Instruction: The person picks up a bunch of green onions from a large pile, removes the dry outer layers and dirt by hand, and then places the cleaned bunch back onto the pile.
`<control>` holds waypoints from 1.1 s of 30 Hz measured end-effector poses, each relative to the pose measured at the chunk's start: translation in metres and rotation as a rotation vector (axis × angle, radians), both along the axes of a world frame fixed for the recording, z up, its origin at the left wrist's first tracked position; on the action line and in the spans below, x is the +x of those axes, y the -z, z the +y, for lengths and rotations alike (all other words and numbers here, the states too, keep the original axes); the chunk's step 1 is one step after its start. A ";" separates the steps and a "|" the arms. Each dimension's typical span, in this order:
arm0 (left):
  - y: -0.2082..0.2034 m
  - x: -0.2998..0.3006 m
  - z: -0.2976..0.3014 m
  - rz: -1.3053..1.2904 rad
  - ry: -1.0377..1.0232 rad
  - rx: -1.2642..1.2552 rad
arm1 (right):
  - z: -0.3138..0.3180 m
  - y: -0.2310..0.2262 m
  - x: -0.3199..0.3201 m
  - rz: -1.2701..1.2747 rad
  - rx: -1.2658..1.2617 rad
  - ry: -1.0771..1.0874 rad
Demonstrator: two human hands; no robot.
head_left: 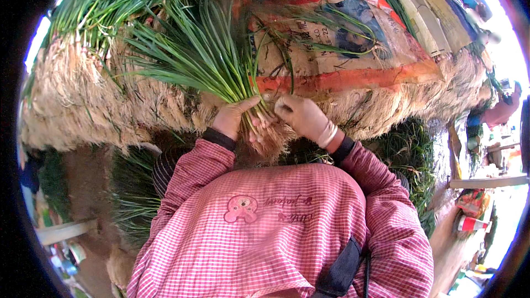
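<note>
My left hand is closed round a bunch of green onions just above their pale bulbs. The long leaves fan out away from me to the upper left, and the stringy roots hang toward my lap. Beside the bulbs, my gloved right hand has its thumb and fingers pinched together. Whether a stalk or leaf is between those fingertips I cannot tell. A few loose green onions lie on a printed sack with a red border, just beyond my right hand.
A long heap of onions with dense tan roots runs across in front of me. More green onions are piled at the far left. Flattened sacks lie at the far right. Greens also lie low beside my left arm.
</note>
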State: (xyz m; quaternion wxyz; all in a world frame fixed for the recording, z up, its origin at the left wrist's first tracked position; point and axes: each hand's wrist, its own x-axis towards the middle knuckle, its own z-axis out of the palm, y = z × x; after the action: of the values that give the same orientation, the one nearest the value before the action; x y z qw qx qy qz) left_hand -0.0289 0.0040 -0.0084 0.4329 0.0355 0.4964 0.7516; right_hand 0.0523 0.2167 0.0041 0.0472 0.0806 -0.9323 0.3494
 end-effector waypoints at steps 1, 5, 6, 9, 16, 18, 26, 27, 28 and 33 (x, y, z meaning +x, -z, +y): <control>-0.003 0.000 0.000 0.010 0.048 -0.008 | 0.009 0.002 -0.009 -0.040 0.000 -0.011; 0.045 0.000 0.006 0.538 0.030 -0.169 | -0.006 0.007 -0.052 -0.132 -0.579 0.167; 0.063 -0.001 0.007 0.607 0.040 -0.164 | -0.012 0.013 -0.056 -0.073 -0.493 0.170; 0.040 0.009 0.015 0.220 -0.040 -0.037 | -0.033 0.018 -0.058 0.071 -0.357 0.253; 0.003 0.021 0.011 -0.085 -0.086 -0.062 | -0.006 0.047 -0.052 -0.124 -0.894 0.229; -0.006 0.018 0.004 -0.051 -0.011 0.067 | 0.018 0.056 -0.046 -0.161 -1.039 0.161; 0.005 0.003 -0.040 0.055 -0.113 0.614 | 0.186 0.019 -0.061 0.239 1.336 0.165; -0.011 0.006 -0.032 0.039 -0.130 0.665 | 0.227 0.013 -0.067 0.388 1.264 0.290; -0.025 0.012 -0.028 0.028 -0.170 0.706 | 0.234 0.006 -0.070 0.270 1.171 0.355; -0.017 0.005 -0.030 0.119 -0.303 0.453 | 0.265 -0.015 -0.091 0.106 0.919 0.333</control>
State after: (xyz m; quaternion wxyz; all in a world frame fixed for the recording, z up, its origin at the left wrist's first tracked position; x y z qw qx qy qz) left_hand -0.0239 -0.0259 0.0088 0.2666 0.1009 0.3398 0.8962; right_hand -0.0386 0.4818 0.0191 0.1093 -0.0392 -0.9866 -0.1149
